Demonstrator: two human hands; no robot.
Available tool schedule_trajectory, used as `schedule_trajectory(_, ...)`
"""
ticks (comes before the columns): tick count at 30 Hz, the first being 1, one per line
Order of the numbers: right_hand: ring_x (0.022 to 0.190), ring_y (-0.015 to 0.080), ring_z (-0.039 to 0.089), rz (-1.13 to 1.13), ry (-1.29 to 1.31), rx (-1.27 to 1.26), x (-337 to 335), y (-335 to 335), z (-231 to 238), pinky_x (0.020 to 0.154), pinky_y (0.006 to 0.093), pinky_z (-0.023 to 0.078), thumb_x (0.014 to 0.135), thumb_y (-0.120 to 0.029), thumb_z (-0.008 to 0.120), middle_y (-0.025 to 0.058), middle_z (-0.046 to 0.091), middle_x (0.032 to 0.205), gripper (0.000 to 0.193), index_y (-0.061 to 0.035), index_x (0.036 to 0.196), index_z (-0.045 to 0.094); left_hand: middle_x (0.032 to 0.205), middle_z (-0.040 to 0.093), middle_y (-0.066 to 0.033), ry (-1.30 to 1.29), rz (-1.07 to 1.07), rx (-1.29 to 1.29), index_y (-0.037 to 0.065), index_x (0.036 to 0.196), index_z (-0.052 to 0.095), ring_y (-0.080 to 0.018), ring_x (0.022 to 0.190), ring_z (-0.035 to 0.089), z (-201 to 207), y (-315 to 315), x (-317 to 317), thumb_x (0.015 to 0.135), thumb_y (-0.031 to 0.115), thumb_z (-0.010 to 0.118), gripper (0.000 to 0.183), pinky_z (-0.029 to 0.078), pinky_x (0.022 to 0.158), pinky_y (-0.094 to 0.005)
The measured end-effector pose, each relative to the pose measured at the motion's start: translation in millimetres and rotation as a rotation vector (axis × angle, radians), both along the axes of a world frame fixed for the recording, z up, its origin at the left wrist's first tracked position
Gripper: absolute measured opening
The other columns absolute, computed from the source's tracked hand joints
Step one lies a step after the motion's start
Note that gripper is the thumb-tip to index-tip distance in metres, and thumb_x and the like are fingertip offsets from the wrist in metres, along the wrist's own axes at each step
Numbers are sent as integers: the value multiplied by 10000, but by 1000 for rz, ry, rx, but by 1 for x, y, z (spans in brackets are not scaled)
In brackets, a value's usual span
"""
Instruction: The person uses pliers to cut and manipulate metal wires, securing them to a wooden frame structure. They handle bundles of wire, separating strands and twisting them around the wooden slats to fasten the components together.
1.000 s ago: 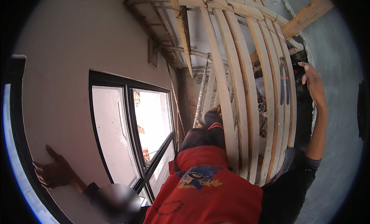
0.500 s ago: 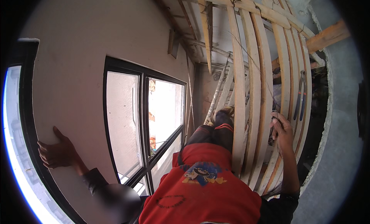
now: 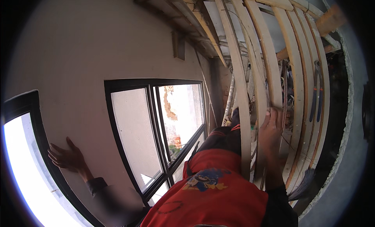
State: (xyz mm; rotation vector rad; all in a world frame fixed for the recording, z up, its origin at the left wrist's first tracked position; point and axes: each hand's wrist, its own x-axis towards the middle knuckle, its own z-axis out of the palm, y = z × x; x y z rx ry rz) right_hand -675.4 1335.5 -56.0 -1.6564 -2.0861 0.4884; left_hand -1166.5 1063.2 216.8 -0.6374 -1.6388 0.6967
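My left hand is spread with fingers apart against the pale wall, beside the black frame of the left window. On the other side, my right hand is closed round a wooden slat of the rack-like timber frame. Thin wire runs down along the slats toward this hand; whether the fingers also pinch it is hidden. Near my right forearm a dark bundle of wire ends fans out. Pliers with blue handles hang on the slats farther right.
A black-framed window stands open in the wall ahead-left. Below, a ladder stands by my feet. A rough-edged grey concrete surface borders the slats on the right, and a wooden beam juts from it.
My right hand has gone from the gap between slats, near the wire, leftward onto a slat. My left hand has shifted slightly along the wall. The whole view has tilted and moved.
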Motion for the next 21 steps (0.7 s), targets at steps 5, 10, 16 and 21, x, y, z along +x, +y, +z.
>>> schedule_trajectory(5,955,412,556,-11,-53,-132,-3,-6,13,772,472,455,892,-52,469,216,535,1048,261,4,1145,497,1256,494,-141,71,61,22,110,1315,408,-314,1200,455,-3,33,-11,817,732,338,800,359,1002,-487)
schedule_trajectory(10,992,424,544,-66,58,-242,-5,-16,-1,780,470,453,940,-105,421,239,518,1079,276,9,1185,476,1032,621,-115,101,278,-11,47,1070,570,-266,940,623,-3,50,0,773,799,309,850,517,784,-408)
schedule_trajectory(16,968,438,552,-39,0,-203,-3,-18,-12,765,452,459,945,-98,404,252,531,1058,269,29,1170,479,977,639,-120,112,245,-9,44,1053,588,-275,876,647,-1,48,-4,757,812,315,866,526,747,-414)
schedule_trajectory(21,932,432,562,-52,5,-166,-3,-19,-18,758,449,462,940,-87,408,252,543,1044,264,37,1159,485,967,639,-122,204,202,-55,52,1066,586,-271,873,648,2,37,-19,752,816,317,869,528,741,-421)
